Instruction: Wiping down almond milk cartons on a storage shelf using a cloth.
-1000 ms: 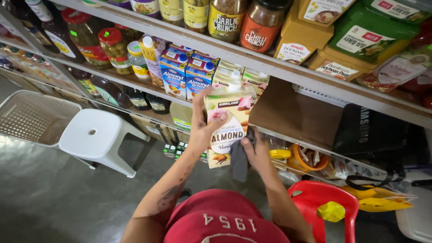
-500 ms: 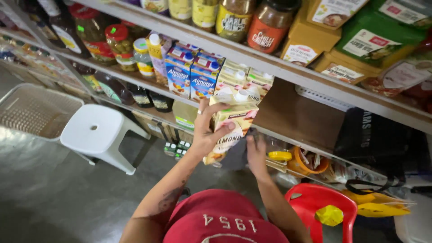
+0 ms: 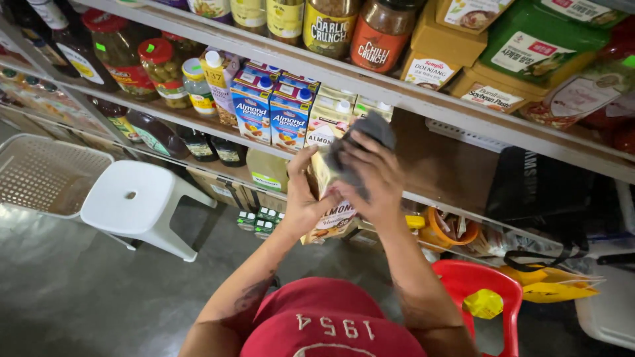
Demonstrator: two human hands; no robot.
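Two hands are working on one beige carton (image 3: 331,218) just in front of the shelf edge (image 3: 370,92). At far left, a white basket (image 3: 40,175) and white stool (image 3: 135,201) are sitting on open grey floor (image 3: 86,297), leaving free room below the shelves. The left hand (image 3: 301,198) is wrapping closed around the carton's left side, holding it tilted. The right hand (image 3: 370,175) is pressing a grey cloth (image 3: 360,149) against the carton's top, fingers clamped on it. Further right, a red stool (image 3: 486,291) is crowding the floor.
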